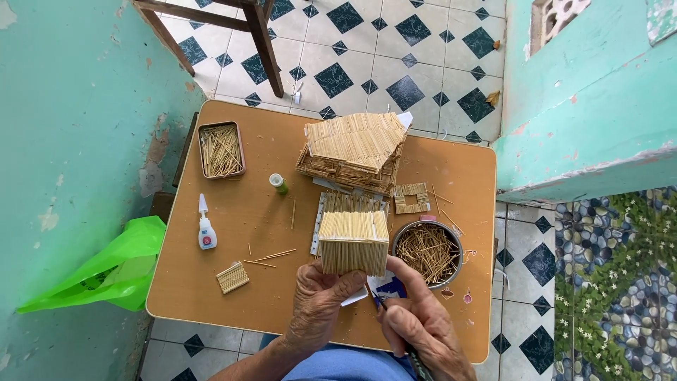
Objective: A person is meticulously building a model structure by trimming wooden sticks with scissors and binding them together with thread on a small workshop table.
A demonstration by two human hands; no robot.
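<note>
1. Head view, the grip: the left hand [319, 305] grasps a block of toothpicks [353, 242] from below, fingers curled on its lower edge, holding it upright above the near edge of the table [211, 282]; the right hand [422, 321] is clenched around a thin dark tool [386, 310], its tip pointing up towards the block's lower right corner.
2. Just right of the block stands a round metal bowl [428, 252] full of loose toothpicks; behind the block lies a toothpick house [354, 150]; a small square frame of sticks [412, 198] rests between house and bowl.
3. On the left part of the table: a rectangular tin [221, 149] of toothpicks, a glue bottle [206, 226], a green-capped tube [279, 184], a small flat panel of sticks [232, 277].
4. A green plastic bag [106, 271] lies on the floor left of the table.
</note>
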